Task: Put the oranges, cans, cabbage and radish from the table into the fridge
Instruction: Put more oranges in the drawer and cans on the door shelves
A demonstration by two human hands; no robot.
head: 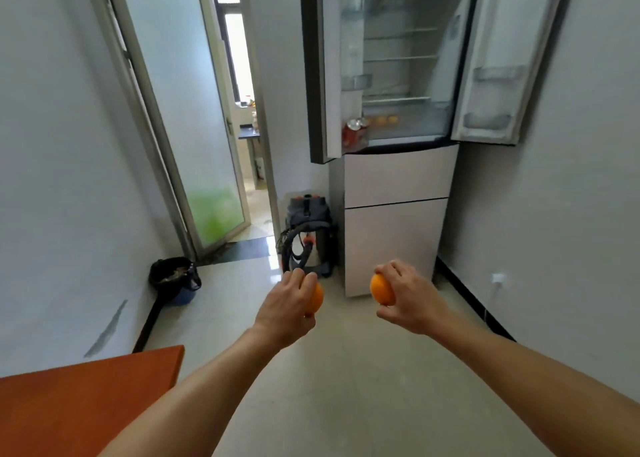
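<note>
**Two oranges held before the open fridge**

The left hand [289, 304] curls its fingers round one orange [316, 299], most of which is hidden behind the hand. The right hand [407, 297] grips a second orange [381, 288], with its fingers wrapped over the top. The two hands are held apart at about the same height above the pale floor.

Ahead of and above both grips stands the fridge [398, 179], with both upper doors wide open and both lower drawers closed. Several stored oranges [382, 121] lie on the lowest shelf of the upper compartment. The bottom bin of the left door [337, 58] holds red cans [356, 131]. What the bins of the right door [502, 58] hold cannot be made out.

Below and to the left of the left hand is a corner of the table [86, 397]. Beyond that hand, a bucket [175, 278] lined with a black bag holds brownish matter. A vacuum cleaner [308, 235] stands just beside the fridge.
</note>
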